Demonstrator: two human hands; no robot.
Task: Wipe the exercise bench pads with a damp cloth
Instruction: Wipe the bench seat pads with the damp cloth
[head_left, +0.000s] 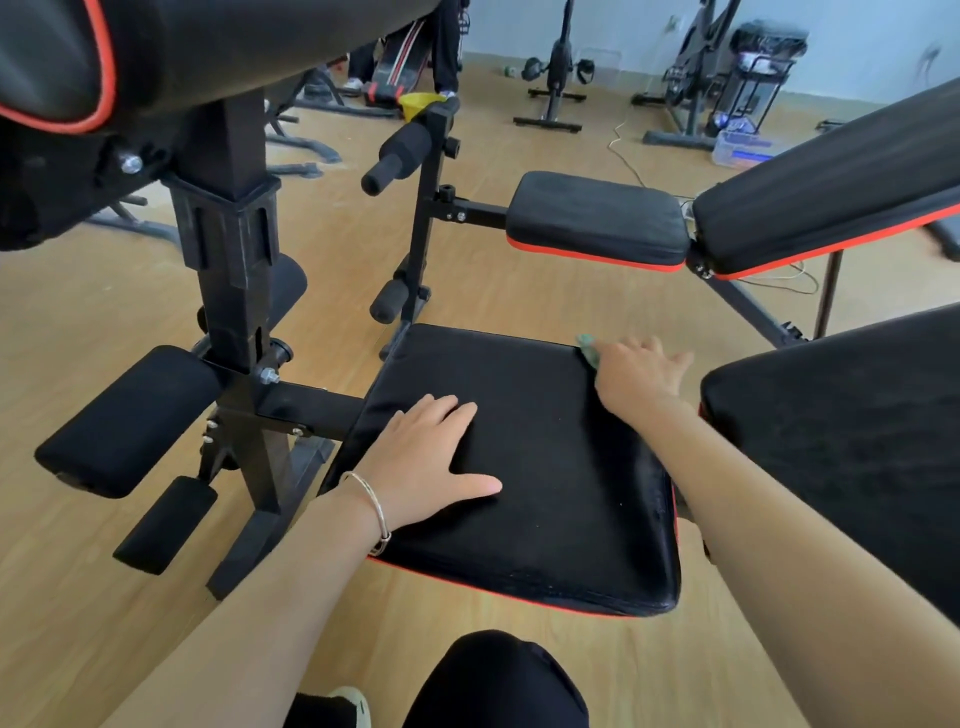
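Gym floor (493, 301), black seat pad (519, 467): right hand (636, 376), grip released and flat, presses green cloth (588, 347) at its upper-right corner, pad stretching down-frame toward the flat, released left hand (431, 457).

R hand (641, 371) presses green cloth (587, 348) on seat pad (530, 467) corner; L hand (431, 457) flat.

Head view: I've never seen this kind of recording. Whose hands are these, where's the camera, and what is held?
No robot here: the camera sits on a person's head, looking down at their own arms. The left hand, bracelet on its wrist, lies flat on the black seat pad of an exercise bench. The right hand presses a small green cloth with spread fingers at the pad's far right corner; the hand hides most of it. Nothing is gripped. A second bench stands behind.
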